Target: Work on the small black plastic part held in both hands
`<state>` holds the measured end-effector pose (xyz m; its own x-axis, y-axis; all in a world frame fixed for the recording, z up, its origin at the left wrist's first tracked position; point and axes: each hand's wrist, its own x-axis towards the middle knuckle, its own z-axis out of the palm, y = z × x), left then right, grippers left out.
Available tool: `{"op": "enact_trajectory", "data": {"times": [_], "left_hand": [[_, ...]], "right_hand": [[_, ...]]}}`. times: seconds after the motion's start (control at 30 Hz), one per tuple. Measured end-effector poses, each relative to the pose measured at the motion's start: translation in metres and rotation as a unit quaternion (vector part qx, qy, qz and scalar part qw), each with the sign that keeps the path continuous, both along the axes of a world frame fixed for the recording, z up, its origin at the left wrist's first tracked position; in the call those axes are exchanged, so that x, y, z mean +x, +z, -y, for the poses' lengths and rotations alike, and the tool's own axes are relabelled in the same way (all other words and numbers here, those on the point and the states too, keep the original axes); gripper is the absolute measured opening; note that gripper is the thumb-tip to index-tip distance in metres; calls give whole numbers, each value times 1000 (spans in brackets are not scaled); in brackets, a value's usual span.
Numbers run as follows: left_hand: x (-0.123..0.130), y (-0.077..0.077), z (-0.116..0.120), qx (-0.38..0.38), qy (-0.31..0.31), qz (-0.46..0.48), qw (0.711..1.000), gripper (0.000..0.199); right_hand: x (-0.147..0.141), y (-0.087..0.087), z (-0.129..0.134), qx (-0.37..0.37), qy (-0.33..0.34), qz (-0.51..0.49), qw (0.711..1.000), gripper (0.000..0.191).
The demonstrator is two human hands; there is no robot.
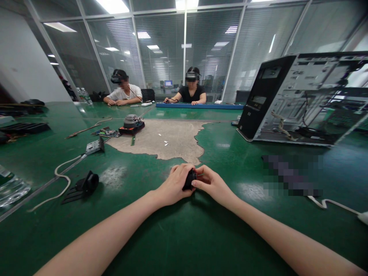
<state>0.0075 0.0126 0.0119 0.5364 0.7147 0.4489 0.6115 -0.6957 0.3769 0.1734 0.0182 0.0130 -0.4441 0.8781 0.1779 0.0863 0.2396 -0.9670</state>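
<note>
Just in front of me, a small black part (189, 179) with a rounded shape is held between both hands, low over the green table. My left hand (176, 184) wraps over its left side and top, fingers closed. From the right, my right hand (211, 182) pinches its edge between thumb and fingertips. Much of the part is covered by my fingers, so its exact kind cannot be made out. Left of my hands lies a black plastic duct-like piece (86, 183) with a round opening and flat prongs.
An opened computer case (267, 99) stands at the right. Beyond my hands, a bare patch (172, 134) of the table carries a heatsink fan (132, 123). A metal box (94, 145) with a cable lies left. Two people (125, 92) sit across the table behind a blue bar (198, 105).
</note>
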Motion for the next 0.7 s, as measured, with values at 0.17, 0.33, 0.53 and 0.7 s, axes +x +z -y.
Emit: {"op": "enact_trajectory", "data": {"times": [0.17, 0.33, 0.53, 0.7], "left_hand": [[0, 1, 1, -1, 2, -4, 1000, 52], [-1, 2, 2, 5, 5, -10, 1000, 53], [-1, 3, 3, 12, 4, -20, 1000, 52], [-2, 4, 3, 5, 2, -24, 1000, 56]], "right_hand": [[1, 0, 4, 32, 8, 19, 999, 20], [1, 0, 7, 62, -7, 40, 997, 20], [1, -4, 5, 48, 5, 18, 999, 16], [2, -3, 7, 60, 12, 18, 998, 20]]}}
